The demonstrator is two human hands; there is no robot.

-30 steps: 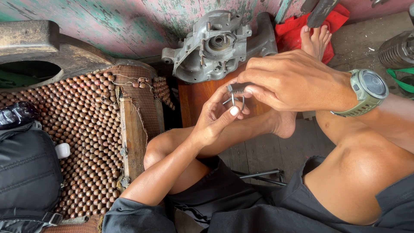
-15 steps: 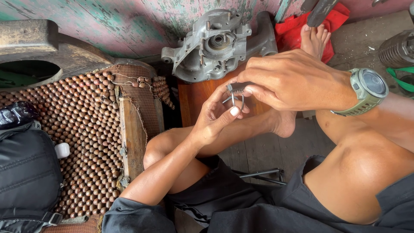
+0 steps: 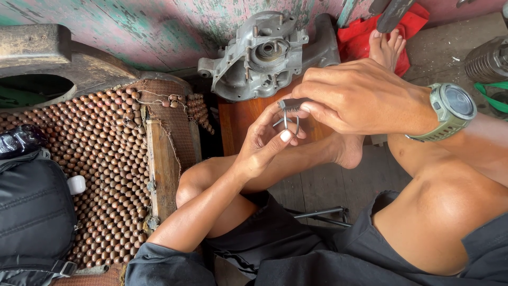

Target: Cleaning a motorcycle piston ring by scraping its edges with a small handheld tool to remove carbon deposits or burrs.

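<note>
Sitting cross-legged on the floor, the person works with two hands raised over the lap. Nearest the camera, at 6 o'clock, dark shorts cover the thighs, and one thin black metal tool [image 3: 323, 214] lies on the floor planks between the legs. Just above the centre, the left hand [image 3: 264, 140] pinches one small bent wire clip [image 3: 286, 124] between thumb and fingertips, its fingers closed on the clip's loop. The right hand [image 3: 360, 95], coming in from 3 o'clock, closes its fingertips on one small dark piece [image 3: 292, 104] at the clip's top; whether that piece is part of the clip or a separate tool cannot be told. One green wristwatch [image 3: 450, 108] sits on the right wrist. At 9 o'clock lies one wooden-bead seat mat [image 3: 106, 159], with one black bag [image 3: 32, 212] on it at 8 o'clock. Farther off, at 12 o'clock, one grey cast metal engine casing [image 3: 264, 53] leans against the painted wall. One red cloth [image 3: 370, 37] lies at 1 o'clock beneath one bare foot [image 3: 385, 45].
</note>
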